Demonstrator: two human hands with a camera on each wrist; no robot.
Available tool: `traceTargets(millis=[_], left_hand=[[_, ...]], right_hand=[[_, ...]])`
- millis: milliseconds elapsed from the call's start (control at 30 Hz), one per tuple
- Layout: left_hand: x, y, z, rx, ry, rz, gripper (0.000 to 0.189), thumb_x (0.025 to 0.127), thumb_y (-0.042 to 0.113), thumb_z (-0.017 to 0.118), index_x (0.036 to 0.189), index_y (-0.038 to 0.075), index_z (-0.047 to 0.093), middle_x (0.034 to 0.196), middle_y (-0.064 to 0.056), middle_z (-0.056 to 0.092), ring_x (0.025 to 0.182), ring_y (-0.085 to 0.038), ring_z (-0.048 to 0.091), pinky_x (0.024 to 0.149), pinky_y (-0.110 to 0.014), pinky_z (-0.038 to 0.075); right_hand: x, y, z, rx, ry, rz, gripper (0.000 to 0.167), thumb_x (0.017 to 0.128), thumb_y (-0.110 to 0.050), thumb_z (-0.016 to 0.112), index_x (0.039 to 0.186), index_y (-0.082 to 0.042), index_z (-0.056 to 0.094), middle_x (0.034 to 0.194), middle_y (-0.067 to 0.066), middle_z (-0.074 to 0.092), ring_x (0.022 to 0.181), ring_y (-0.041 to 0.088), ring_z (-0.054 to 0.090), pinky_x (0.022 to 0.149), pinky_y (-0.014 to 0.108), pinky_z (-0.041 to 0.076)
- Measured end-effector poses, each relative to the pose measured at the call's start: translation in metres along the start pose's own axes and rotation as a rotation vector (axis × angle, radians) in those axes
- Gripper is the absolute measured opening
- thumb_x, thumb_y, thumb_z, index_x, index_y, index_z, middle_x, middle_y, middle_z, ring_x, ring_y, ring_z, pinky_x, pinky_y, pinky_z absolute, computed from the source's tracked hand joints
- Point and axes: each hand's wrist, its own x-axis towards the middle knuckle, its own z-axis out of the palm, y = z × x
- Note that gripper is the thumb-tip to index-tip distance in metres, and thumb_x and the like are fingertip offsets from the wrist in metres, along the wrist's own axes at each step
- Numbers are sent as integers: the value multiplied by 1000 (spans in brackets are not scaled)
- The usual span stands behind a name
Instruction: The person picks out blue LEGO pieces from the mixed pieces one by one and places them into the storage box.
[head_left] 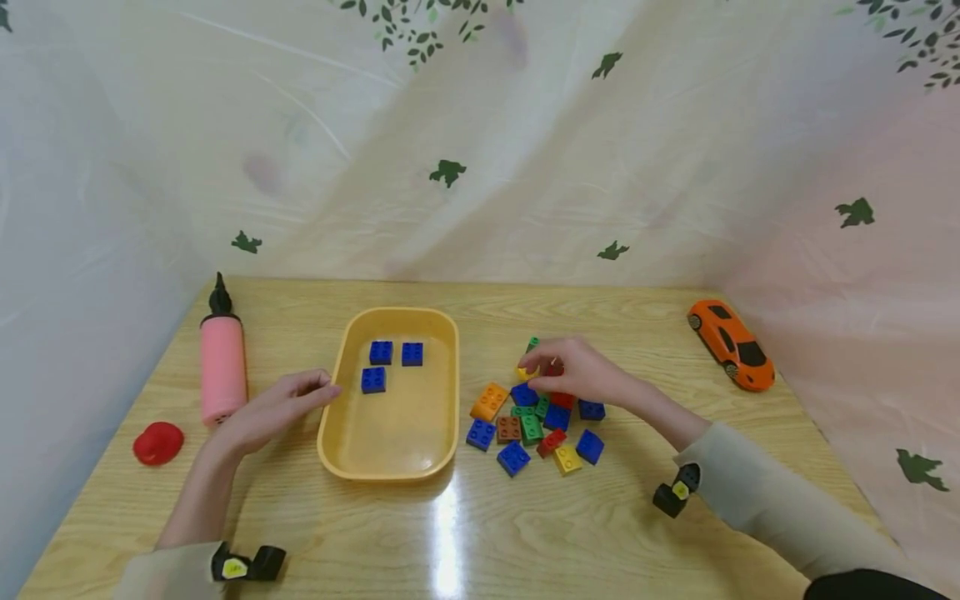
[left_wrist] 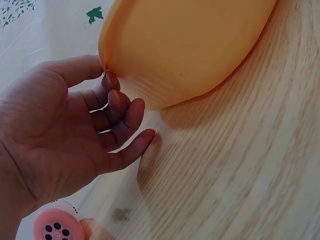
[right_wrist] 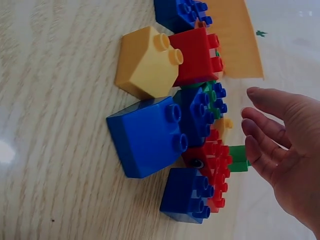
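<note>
In the head view, a yellow tray sits on the wooden table, its long way running from near the person to far off. Three blue bricks lie in its far half, knobs up. The left hand is at the tray's left edge. A pile of bricks lies just right of the tray, and the right hand hangs over its far part. An orange brick there slants from near left to far right. In the left wrist view, the thumb and pointer finger pinch the tray's rim, and the other fingers bend loosely. In the right wrist view, the thumb and fingers are a bit apart; whether a fingertip touches a brick is hard to tell. A yellow sloped brick has knobs pointing toward the hand's side.
</note>
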Motion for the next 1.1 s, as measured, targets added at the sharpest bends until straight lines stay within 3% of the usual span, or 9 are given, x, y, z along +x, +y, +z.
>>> traceTargets(millis=[367,1100], left_hand=[[0,-3,1,-10,4,7,35,107,36,53,99,3,55,89,-10,47,86,-22,46,71,-30,34],[0,-2,-1,-5,11,18,33,107,35,54,99,3,56,89,-11,47,86,-23,46,71,-29,35]], right_hand=[[1,1,6,-105,-75,-49,29,91,-14,78,119,-9,74,101,4,73,79,6,61,72,20,53],[7,3,5,-229,-137,-98,27,92,-18,78,118,-11,76,102,1,70,81,4,57,73,21,50]])
